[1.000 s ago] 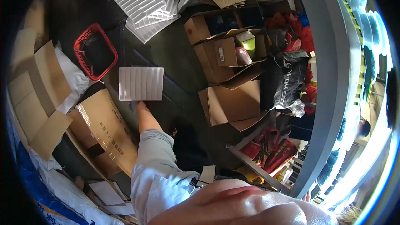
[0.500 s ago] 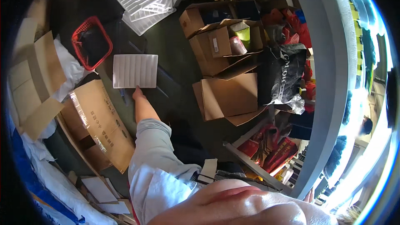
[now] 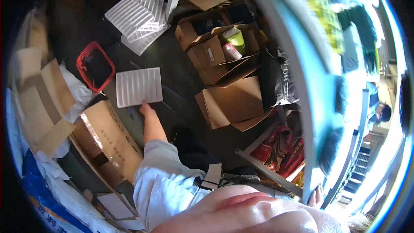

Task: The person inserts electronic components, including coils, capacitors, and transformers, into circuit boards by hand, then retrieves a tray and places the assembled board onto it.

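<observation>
My left arm reaches forward, and my left hand (image 3: 147,108) pinches the near edge of a white plastic tray (image 3: 139,87) with parallel ridged slots. The tray is held out level over the dark floor, and nothing lies in its slots. At the lower right, part of my right hand (image 3: 317,196) shows, its fingers closed against the edge of a white shelf rail (image 3: 309,164). Farther off lies a loose stack of similar white slotted trays (image 3: 129,16).
A red plastic basket (image 3: 79,70) with a dark inside stands left of the tray. Cardboard boxes (image 3: 233,103) stand on the right, one holding small packages. Another carton (image 3: 114,136) is at the left, near white sacks (image 3: 82,207). Red packages (image 3: 276,146) sit on a low shelf.
The view has turned, so the shelf frame at the right fills more of it. The tray appears slightly lower and tilted, still in my left hand. More of my right hand shows.
</observation>
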`<action>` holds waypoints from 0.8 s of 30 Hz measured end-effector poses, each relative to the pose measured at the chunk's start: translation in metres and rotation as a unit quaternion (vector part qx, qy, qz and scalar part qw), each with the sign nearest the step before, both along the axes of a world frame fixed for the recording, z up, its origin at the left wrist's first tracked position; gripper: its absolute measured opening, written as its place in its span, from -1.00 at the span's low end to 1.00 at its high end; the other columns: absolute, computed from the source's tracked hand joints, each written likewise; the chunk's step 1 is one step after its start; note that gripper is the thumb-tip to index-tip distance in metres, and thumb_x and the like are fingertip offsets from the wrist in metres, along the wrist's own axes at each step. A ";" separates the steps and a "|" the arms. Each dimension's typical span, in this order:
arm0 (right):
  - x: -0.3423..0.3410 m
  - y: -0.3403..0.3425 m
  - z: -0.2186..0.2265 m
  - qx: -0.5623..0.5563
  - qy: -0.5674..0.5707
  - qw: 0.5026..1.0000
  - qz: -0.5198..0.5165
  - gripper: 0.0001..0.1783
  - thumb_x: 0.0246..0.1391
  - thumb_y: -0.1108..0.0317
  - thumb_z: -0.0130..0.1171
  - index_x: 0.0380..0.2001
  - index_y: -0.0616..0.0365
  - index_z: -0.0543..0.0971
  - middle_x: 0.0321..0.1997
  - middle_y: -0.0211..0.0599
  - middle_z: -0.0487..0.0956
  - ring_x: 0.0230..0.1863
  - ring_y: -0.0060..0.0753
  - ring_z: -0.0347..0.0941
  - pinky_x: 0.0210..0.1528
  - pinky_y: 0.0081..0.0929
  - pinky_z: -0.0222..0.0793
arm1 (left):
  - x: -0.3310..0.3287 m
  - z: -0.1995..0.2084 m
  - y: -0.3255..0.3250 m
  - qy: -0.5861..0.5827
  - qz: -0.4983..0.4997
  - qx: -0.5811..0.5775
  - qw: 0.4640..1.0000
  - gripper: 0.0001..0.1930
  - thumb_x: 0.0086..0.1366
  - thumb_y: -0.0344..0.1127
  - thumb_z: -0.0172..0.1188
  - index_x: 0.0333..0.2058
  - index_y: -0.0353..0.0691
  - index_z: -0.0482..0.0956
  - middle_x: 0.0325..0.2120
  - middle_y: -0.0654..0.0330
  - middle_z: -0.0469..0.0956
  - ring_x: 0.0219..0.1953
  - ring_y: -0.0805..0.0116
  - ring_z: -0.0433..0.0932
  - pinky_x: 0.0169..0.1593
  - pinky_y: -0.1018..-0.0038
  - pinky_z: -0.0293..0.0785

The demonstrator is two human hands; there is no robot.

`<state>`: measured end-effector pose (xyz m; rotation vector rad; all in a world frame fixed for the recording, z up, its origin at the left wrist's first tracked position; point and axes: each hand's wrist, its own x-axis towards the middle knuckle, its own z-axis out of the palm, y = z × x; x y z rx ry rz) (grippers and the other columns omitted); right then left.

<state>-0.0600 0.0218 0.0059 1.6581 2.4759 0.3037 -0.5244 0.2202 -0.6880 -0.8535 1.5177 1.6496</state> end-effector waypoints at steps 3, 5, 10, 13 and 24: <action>-0.012 -0.009 -0.025 0.015 0.077 0.980 -0.185 -0.50 -0.17 0.42 0.22 -0.06 0.28 0.45 0.04 0.16 0.41 0.12 0.23 0.30 0.14 0.11 0.21 | 0.043 0.104 -0.024 0.019 0.039 0.038 0.998 -0.54 0.16 -0.28 0.11 0.04 -0.30 0.35 -0.03 0.01 0.43 -0.14 0.13 0.50 -0.20 0.30 0.48; -0.019 0.002 -0.015 -0.005 0.029 0.998 -0.055 -0.41 -0.22 0.39 0.22 0.00 0.23 0.43 0.07 0.07 0.40 0.15 0.19 0.28 0.16 0.15 0.16 | 0.043 0.171 -0.037 0.047 -0.024 0.093 0.994 -0.56 0.17 -0.26 0.08 0.04 -0.25 0.36 -0.02 0.02 0.42 -0.11 0.14 0.47 -0.15 0.29 0.46; -0.031 0.020 -0.004 -0.020 0.129 0.991 -0.020 -0.17 -0.34 0.36 0.27 0.15 0.13 0.32 0.24 -0.04 0.27 0.29 0.06 0.14 0.29 0.12 -0.02 | 0.070 0.473 -0.093 0.025 -0.132 0.172 0.976 -0.40 0.21 0.09 -0.13 0.08 -0.23 0.34 0.05 0.05 0.37 0.04 0.08 0.37 0.07 0.14 0.31; -0.036 0.029 0.011 -0.106 0.140 0.984 -0.022 -0.02 -0.36 0.28 0.33 0.25 0.11 0.21 0.32 -0.03 0.17 0.38 0.03 -0.01 0.33 0.13 -0.16 | 0.062 0.578 -0.124 0.086 -0.129 0.216 0.964 -0.30 0.18 0.17 -0.20 0.12 -0.26 0.31 0.08 0.03 0.34 0.09 0.03 0.35 0.12 0.12 0.27; 0.014 -0.073 0.093 -0.183 0.888 0.378 -0.186 -0.25 0.20 -0.27 -0.25 0.19 0.13 0.29 0.19 -0.05 0.37 0.13 -0.11 0.38 0.13 -0.18 0.27 | 0.262 0.786 -0.119 0.236 -0.550 0.468 0.650 -0.46 0.24 -0.18 -0.04 0.16 -0.27 0.19 0.12 -0.13 0.24 0.09 -0.01 0.34 0.09 0.15 0.33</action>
